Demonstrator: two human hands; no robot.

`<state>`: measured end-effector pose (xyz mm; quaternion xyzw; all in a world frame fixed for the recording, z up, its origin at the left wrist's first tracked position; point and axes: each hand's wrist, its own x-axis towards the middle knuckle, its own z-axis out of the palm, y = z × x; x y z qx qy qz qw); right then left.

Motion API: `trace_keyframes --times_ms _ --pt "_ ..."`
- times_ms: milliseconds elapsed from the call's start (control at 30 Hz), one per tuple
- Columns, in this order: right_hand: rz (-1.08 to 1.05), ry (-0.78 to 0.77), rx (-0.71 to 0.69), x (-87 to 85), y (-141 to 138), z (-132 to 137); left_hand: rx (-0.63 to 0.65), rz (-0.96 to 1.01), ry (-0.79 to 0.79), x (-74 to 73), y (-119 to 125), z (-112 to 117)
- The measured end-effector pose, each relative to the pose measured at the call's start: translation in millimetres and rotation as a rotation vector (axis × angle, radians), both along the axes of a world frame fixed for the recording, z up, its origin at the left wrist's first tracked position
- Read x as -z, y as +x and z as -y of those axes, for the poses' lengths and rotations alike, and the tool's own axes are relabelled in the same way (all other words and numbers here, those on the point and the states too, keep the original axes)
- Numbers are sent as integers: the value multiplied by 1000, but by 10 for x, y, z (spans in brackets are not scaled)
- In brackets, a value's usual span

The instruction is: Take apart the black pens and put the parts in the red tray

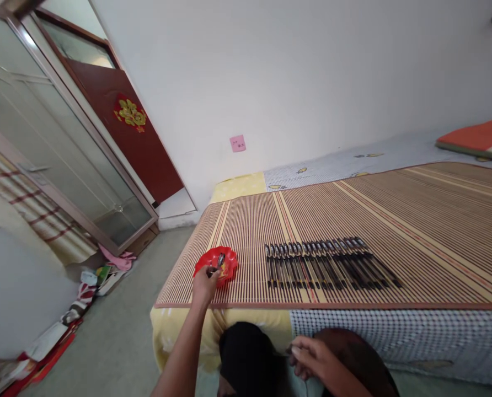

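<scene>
Pinching a dark piece in the left hand over a red dish, lower centre-left, by pens probably rowed for separation, with right hand curled, possibly on something.

Dark pens beside red dish

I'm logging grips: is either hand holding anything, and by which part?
The left hand seems to pinch a small dark piece by its near end, at the red dish. Whether the right hand holds anything cannot be told.
</scene>
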<state>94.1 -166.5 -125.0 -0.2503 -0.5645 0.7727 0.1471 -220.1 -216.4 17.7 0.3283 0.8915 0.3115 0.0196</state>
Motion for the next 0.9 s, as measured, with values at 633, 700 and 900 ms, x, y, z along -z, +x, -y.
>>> trace_keyframes --times_ms 633,700,900 --pt "-20 -15 -23 164 -32 5 -65 -199 -325 241 -118 -450" --pt "-9 -14 -30 150 -38 7 -61 -210 -321 261 -128 -452" --pt "0 1 -8 54 -38 17 -49 -234 -290 306 -151 -469"
